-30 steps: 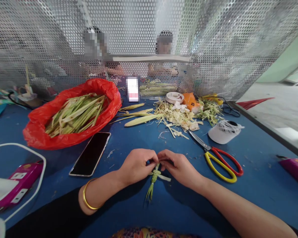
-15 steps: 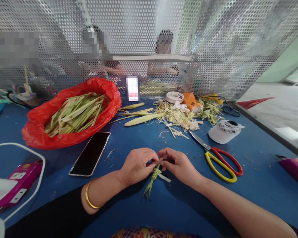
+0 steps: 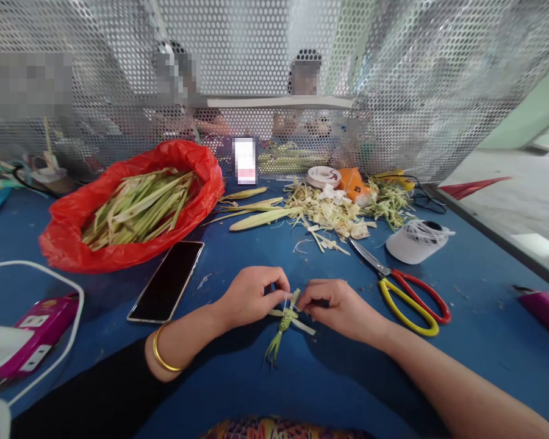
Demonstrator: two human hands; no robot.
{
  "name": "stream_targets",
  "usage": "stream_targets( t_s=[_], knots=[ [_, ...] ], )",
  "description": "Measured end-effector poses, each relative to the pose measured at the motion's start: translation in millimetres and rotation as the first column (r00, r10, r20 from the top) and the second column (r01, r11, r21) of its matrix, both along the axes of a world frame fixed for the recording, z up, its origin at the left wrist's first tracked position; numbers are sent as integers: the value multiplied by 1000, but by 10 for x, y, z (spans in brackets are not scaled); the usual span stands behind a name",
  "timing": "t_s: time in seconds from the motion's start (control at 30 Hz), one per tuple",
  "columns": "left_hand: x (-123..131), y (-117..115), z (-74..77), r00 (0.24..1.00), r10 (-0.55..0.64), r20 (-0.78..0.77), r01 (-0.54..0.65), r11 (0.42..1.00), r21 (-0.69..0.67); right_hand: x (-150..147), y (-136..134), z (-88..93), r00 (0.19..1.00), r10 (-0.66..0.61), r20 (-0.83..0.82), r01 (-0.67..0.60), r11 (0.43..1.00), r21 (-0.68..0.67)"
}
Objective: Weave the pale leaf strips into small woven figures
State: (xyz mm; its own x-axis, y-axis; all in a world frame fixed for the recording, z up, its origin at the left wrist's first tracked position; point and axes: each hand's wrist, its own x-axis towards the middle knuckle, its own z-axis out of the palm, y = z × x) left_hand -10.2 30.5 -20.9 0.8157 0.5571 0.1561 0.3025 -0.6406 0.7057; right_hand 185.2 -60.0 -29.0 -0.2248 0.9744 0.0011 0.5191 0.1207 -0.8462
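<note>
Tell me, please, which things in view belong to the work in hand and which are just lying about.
Likely part of the work:
green woven piece, between left hand and right hand
leaf strips in the red bag
scissors
white thread cone

Probably just lying about:
dark-screened phone
purple power strip at left
orange packet

One left hand and one right hand, with one braided green leaf figure between. One gold bangle behind the left hand. Two phones: one left of the left hand, one beyond both. One red plastic bag beyond the left hand, its leaf strips too many to count. Beyond the right hand, one thread spool, one tape roll and one orange packet; to its right, one pair of scissors. Two purple power strips, one far out beside each hand.
</note>
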Motion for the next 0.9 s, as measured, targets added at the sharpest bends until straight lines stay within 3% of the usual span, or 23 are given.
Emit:
stream_targets(
  t_s=[0.13,0.33,0.6,0.77,0.9],
  knots=[
    [-8,94,51,993,29,-111,-23,998,53,42,-23,71,985,100,138,-98,995,-21],
    [1,131,14,980,39,-195,-31,999,44,80,-52,104,965,163,206,-157,987,-44],
    [11,150,-63,978,100,-184,-92,994,53,110,-45,144,991,132,36,-127,984,-125],
    [10,156,-75,977,118,-179,-119,993,3,16,-24,93,988,57,-143,-47,996,72],
    [6,159,-101,978,133,-163,-140,989,-36,-53,-14,33,955,108,-277,-126,991,-49]
  ],
)
